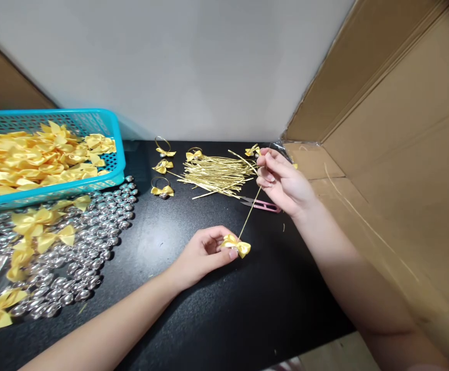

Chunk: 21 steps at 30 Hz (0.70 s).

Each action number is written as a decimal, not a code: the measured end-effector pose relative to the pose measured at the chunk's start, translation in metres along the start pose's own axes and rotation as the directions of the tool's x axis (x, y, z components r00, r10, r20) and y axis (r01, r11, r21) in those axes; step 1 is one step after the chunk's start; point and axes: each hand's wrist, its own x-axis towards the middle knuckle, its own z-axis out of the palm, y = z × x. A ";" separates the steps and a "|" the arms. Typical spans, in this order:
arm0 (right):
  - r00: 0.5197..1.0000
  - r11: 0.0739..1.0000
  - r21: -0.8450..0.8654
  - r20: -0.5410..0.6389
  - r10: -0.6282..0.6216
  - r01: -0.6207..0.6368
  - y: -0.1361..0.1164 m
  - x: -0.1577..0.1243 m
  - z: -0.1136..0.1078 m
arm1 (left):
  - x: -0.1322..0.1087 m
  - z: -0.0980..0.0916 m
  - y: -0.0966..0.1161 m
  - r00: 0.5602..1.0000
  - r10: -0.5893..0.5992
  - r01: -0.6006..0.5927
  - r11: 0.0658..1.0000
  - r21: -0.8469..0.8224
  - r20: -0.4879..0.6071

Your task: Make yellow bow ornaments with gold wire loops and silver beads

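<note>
A yellow satin bow point(243, 249) is pinched between the thumb and fingers of my left hand point(205, 256), low over the black table. From the bow a thin gold twist tie point(251, 213) runs taut, up and to the right. Its upper part is in the closed fingers of my right hand point(284, 180). Behind that hand, partly covered, lies a pair of pink thread snips point(266, 205). A bundle of loose gold twist ties point(217, 176) is spread left of my right hand. Near my right fingertips is another yellow bow point(252, 150).
A turquoise basket point(119, 149) full of yellow bows stands at the left. Before it lie many shiny silver beads point(89, 257) with several loose bows on top. Bows with looped ties point(162, 191) rest mid-table. A cardboard wall point(402, 129) borders the right side.
</note>
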 end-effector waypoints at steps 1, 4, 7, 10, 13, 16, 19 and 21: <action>1.000 1.000 -0.010 -0.002 -0.003 0.003 0.000 0.000 0.000 | 0.000 0.000 0.001 1.000 0.007 -0.007 1.000 0.020 -0.008; 1.000 0.999 -0.042 -0.020 -0.013 0.012 -0.002 -0.001 0.000 | 0.000 0.002 0.001 0.999 0.039 -0.036 0.997 0.072 -0.035; 1.000 0.998 -0.054 -0.022 -0.014 0.013 -0.004 -0.002 0.002 | 0.001 0.002 0.000 0.996 0.075 -0.071 0.994 0.082 -0.051; 1.000 0.999 -0.034 -0.018 -0.005 0.005 -0.007 -0.003 0.004 | 0.002 0.001 -0.002 0.994 0.102 -0.098 0.992 0.082 -0.050; 1.000 1.000 -0.021 -0.024 -0.004 0.003 -0.007 -0.002 0.003 | 0.002 0.001 -0.004 0.992 0.122 -0.117 0.989 0.095 -0.045; 1.000 1.000 -0.015 -0.008 -0.011 0.011 -0.005 0.000 0.001 | 0.001 0.002 -0.003 0.990 0.139 -0.132 0.980 0.149 -0.038; 1.000 1.000 0.017 0.008 -0.024 0.024 -0.004 0.001 -0.001 | -0.001 0.002 0.001 0.972 0.233 -0.208 0.916 0.343 -0.032; 0.999 0.999 0.038 0.016 -0.038 0.037 -0.004 0.001 -0.001 | -0.003 0.000 0.004 0.926 0.378 -0.312 0.738 0.599 0.016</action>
